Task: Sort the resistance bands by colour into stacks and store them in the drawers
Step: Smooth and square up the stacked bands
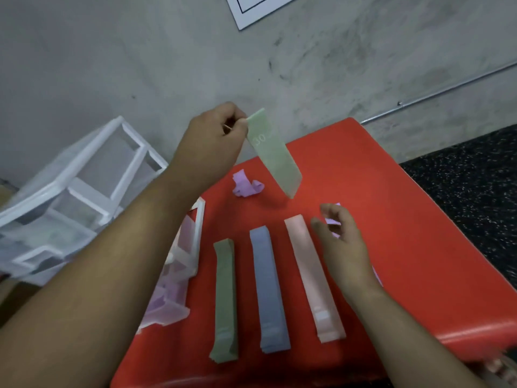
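Left hand: the left hand (212, 141) is raised above the far half of the table, thumb and fingertips pinched on the top end of a pale green flat rubber resistance band (275, 155).
Held band: it hangs free and tilted, printed end up, lower end in the air, clear of the surface.
Right hand: the right hand (341, 245) is low over the near right of the table, fingers slack and parted, holding nothing; whether it touches the lilac band stack (333, 221) beneath it cannot be told.
Destination: the dark green band stack (225, 301) lies leftmost in the row, beside the blue band stack (270, 289) and the pink band stack (312, 273); all lie lengthwise, apart from one another.
Step in hand (judged): laying the held band on the green stack.
Method advised: lower the free end onto the stack's near end first, then lay the rest down along its length, edges matched. The right hand can flatten it and steady the stack. The shade is paler than the stack's, so the colour match deserves a check.
Risk: a loose drop may fold the band or skew the stack.
Outstanding: a crumpled lilac band (246, 186) lies unsorted on the red table top (391, 205).
Storage: a translucent plastic drawer (179, 275) sits on the table's left edge; the white-framed drawer unit (84, 191) stands farther left.
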